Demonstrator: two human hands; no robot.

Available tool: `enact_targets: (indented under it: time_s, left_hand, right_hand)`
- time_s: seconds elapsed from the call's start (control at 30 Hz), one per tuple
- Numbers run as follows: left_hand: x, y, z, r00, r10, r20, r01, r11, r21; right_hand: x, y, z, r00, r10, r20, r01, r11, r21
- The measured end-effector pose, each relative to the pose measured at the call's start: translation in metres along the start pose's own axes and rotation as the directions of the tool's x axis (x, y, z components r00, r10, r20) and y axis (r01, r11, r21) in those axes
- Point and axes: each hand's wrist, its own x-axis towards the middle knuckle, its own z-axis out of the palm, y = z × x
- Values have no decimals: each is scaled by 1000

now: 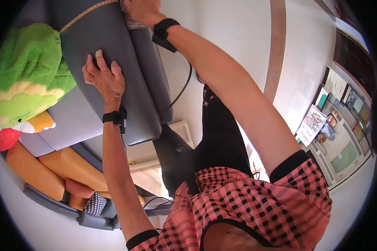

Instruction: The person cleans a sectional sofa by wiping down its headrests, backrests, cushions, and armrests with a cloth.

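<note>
My left hand (104,77) lies on the dark grey sofa cushion (113,37), palm down, with its fingers spread and nothing held. At the top edge of the view, my right hand (143,11) is closed round a pale cloth (135,25) beside the same sofa part. The frame edge cuts off part of this hand and most of the cloth. A woven gold-brown trim (86,16) crosses the cushion beyond my left hand.
Left of the cushion are a large green plush toy (25,75) and a red one (5,139). An orange sofa (37,169) with pillows stands lower left. A black cable (184,88) hangs by the sofa. A cabinet (343,146) stands far right.
</note>
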Motion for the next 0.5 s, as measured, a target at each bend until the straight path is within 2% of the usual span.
enact_targets:
  time_s: [0.1, 0.2, 0.3, 0.4, 0.5]
  left_hand:
    - [2, 17, 3, 999, 36, -34, -36, 999, 2]
    - [2, 30, 5, 998, 47, -40, -46, 999, 15]
    - [5, 33, 10, 996, 67, -62, -64, 997, 43]
    - [6, 33, 11, 995, 78, -68, -74, 995, 61]
    - [9, 35, 12, 995, 76, -69, -68, 992, 104]
  right_hand:
    - [-43, 14, -28, 956, -281, 84, 290, 948, -134]
    - [-97, 20, -53, 989, 4, 147, -16, 996, 83]
    - [-151, 27, -74, 989, -45, 140, 27, 991, 128]
    - [-204, 26, -101, 968, -39, 248, 7, 992, 129]
    - [-261, 31, -121, 964, -35, 262, 4, 993, 118]
